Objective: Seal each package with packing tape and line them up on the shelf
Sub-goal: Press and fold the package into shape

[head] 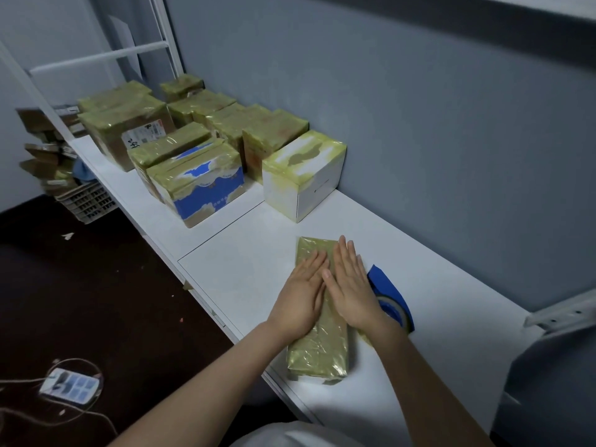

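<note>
The middle of the package's top is covered by the left hand and the right hand, both laid flat on it. The tape dispenser is partly hidden behind the right hand, so its roll is seen only in part. The rear boxes are masked by those in front. The print on the label and on the white box is too small to be read. The crate is partly hidden by the shelf. The arms are cut off by the bottom edge. The object on the floor is too blurred to be identified.
</note>
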